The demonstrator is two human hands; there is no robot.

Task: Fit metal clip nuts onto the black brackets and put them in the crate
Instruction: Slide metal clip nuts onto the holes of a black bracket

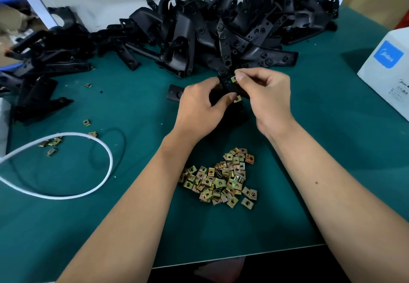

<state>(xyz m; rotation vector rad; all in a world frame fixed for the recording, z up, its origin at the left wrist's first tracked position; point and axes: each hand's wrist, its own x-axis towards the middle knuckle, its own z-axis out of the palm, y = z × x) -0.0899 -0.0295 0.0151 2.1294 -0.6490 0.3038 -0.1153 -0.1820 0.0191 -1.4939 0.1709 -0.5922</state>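
The black brackets [223, 30] look like painted or coated metal — smooth, with a dull satin sheen on their bends. The clip nuts [221, 178] are thin metal, yellowish and iridescent, glinting in places. The worktop [132, 105] carries a matt green mat, faintly textured perhaps. The white cable [106, 150] seems smooth plastic; the white box [385, 68] — matt cardboard.

— What kind of place is this?

— A small assembly workshop. The bench has a green work mat [332, 127], a big heap of black brackets [221, 28] and a loose pile of metal clip nuts [221, 178].

— Anything else?

— Cardboard boxes [385, 61] stand at the side.
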